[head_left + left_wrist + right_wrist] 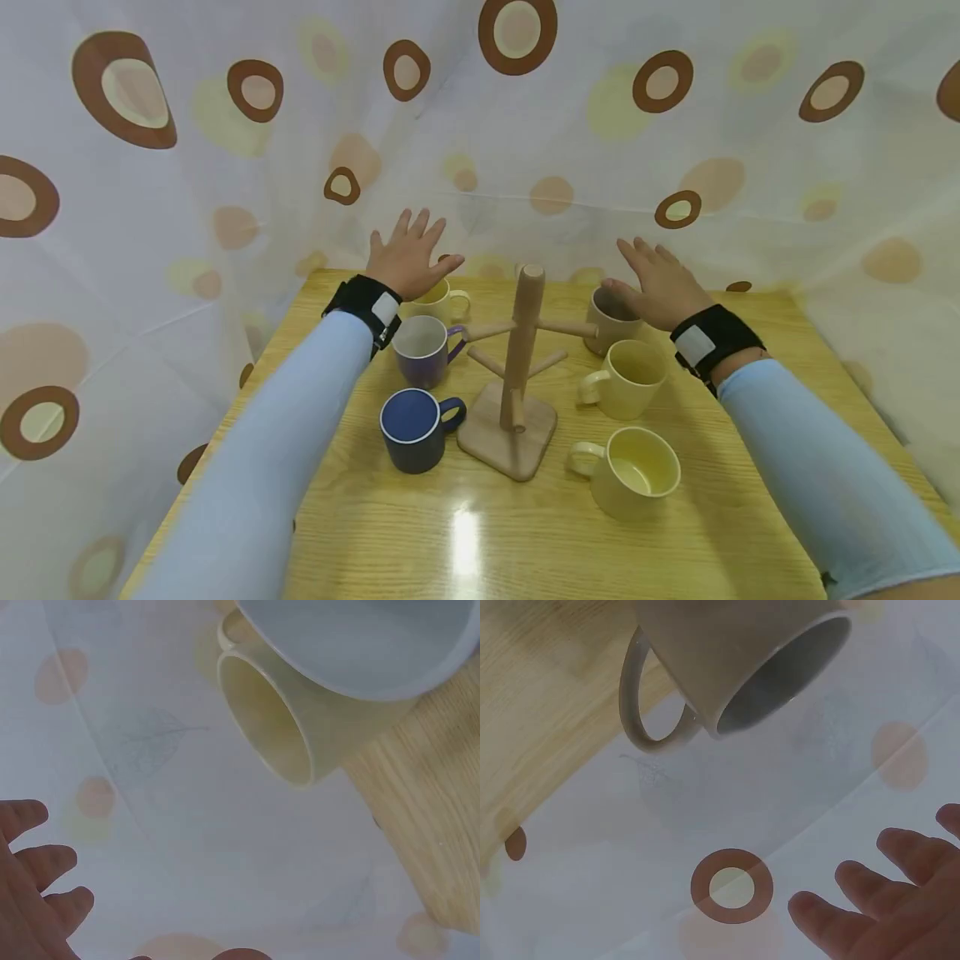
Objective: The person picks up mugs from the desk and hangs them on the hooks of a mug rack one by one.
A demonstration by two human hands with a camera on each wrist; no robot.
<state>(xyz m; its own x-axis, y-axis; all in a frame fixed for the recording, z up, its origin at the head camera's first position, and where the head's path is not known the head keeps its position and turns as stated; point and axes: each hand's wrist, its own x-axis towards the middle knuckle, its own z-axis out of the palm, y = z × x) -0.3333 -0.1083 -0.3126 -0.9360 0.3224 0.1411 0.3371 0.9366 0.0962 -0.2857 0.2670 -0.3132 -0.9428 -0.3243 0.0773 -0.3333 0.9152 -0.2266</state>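
Note:
My left hand [408, 258] is raised with fingers spread, palm down, above the pale yellow mug [437, 302] at the back left. Beside its wrist stands a purple mug [422, 350] with a white inside. My right hand [660, 287] is held up too, fingers straight, close over a greyish-beige mug [609, 325] at the back right. Neither hand holds anything. Between them stands a wooden mug tree [522, 358] with bare pegs and a square base. In the right wrist view the beige mug [735, 660] shows its handle; the left wrist view shows the yellow mug [330, 720].
A dark blue mug [415, 433] stands at the front left of the mug tree. Two yellow mugs, one in the middle right [628, 383] and one nearer the front [630, 479], have handles facing left. A patterned curtain [480, 133] surrounds the wooden table [390, 533].

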